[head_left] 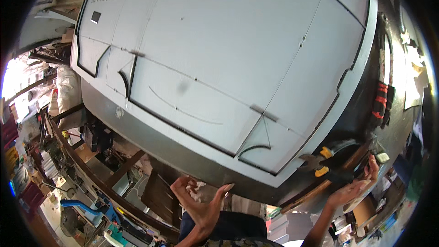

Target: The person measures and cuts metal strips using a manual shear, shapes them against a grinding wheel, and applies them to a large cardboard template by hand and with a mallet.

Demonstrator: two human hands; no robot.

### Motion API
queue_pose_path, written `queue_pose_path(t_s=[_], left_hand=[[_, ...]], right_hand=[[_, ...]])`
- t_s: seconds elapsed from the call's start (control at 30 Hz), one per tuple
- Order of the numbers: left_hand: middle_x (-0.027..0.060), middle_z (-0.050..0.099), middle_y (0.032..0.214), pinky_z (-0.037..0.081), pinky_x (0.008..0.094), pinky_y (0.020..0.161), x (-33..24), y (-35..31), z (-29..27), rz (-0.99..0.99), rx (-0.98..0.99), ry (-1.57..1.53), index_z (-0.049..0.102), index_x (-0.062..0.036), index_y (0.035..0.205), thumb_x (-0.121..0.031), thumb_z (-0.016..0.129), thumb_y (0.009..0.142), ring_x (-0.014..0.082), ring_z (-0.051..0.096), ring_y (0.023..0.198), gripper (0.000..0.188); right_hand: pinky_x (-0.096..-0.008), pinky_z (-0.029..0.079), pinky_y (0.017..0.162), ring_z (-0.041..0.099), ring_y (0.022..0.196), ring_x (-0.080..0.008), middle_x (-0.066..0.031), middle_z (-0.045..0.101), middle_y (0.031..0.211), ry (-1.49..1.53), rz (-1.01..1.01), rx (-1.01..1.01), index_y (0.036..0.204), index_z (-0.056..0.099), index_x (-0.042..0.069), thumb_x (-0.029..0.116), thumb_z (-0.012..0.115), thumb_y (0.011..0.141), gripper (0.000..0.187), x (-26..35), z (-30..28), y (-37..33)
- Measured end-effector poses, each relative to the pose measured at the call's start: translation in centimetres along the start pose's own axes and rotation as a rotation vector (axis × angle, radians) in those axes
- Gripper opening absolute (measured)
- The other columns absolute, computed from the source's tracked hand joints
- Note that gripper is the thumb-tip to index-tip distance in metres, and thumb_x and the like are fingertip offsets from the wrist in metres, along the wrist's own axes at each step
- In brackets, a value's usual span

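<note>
A large white template sheet or panel (206, 55) with black outlines and thin lines spreads across the table in front of me. My left hand (201, 208) is below its near edge, fingers curled around a white crumpled wad (195, 192) and thumb stretched away. To the right, my right hand (350, 194) reaches over the table with fingers extended. Its fingertips are beside a small pale block-like item (382, 157), and I cannot make out whether they touch it. Between that hand and the panel's corner lie pliers or snips with yellow-and-black handles (322, 171).
The dark metal tabletop (151, 130) shows along the panel's near side. A red-and-black handled tool (379, 105) lies along the right edge. A wooden strip (306, 196) is near my right forearm. Cluttered shelving and a blue tool (80, 206) stand at lower left.
</note>
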State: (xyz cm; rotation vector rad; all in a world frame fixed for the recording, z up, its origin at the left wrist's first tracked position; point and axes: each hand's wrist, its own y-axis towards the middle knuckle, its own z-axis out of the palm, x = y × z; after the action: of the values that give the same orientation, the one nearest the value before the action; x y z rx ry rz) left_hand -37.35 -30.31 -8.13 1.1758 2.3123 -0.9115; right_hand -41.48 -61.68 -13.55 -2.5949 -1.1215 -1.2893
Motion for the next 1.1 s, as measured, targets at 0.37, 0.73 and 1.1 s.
queue_pose_path(t_s=[0.37, 0.73, 1.1], left_hand=[[0.0124, 0.056, 0.116, 0.049, 0.0360, 0.090, -2.4, 7.8, -4.4, 0.566, -0.322, 0.020, 0.048, 0.0045, 0.121, -0.002, 0.079, 0.081, 0.0213, 0.065, 0.094, 0.051], [0.0218, 0.055, 0.128, 0.046, 0.0373, 0.090, -1.2, 3.6, -1.1, 0.626, -0.042, -0.033, 0.044, 0.0046, 0.129, 0.001, 0.071, 0.082, 0.0242, 0.057, 0.105, 0.054], [0.0265, 0.008, 0.164, 0.006, 0.0510, 0.122, -6.5, -2.0, 0.1, -0.183, 0.645, -1.427, -0.003, -0.0054, 0.158, 0.000, 0.051, 0.089, 0.0369, 0.003, 0.154, 0.088]], right_hand=[[-0.0447, 0.041, 0.088, 0.059, 0.095, -0.0265, -0.0093, 0.069, 0.106, -0.136, -0.520, 0.580, 0.103, 0.069, 0.005, 0.021, 0.068, 0.080, 0.028, 12.5, 0.6, -0.6], [-0.0477, 0.030, 0.090, 0.047, 0.112, -0.0236, -0.0067, 0.058, 0.112, -0.099, -0.578, 0.958, 0.109, 0.067, 0.001, 0.020, 0.074, 0.082, 0.033, 18.6, 5.8, -2.8], [-0.0467, 0.036, 0.108, 0.050, 0.126, -0.0341, -0.0139, 0.055, 0.137, -0.331, -0.376, 0.733, 0.111, 0.065, 0.008, 0.023, 0.084, 0.072, 0.046, 10.4, -3.0, 5.4]])
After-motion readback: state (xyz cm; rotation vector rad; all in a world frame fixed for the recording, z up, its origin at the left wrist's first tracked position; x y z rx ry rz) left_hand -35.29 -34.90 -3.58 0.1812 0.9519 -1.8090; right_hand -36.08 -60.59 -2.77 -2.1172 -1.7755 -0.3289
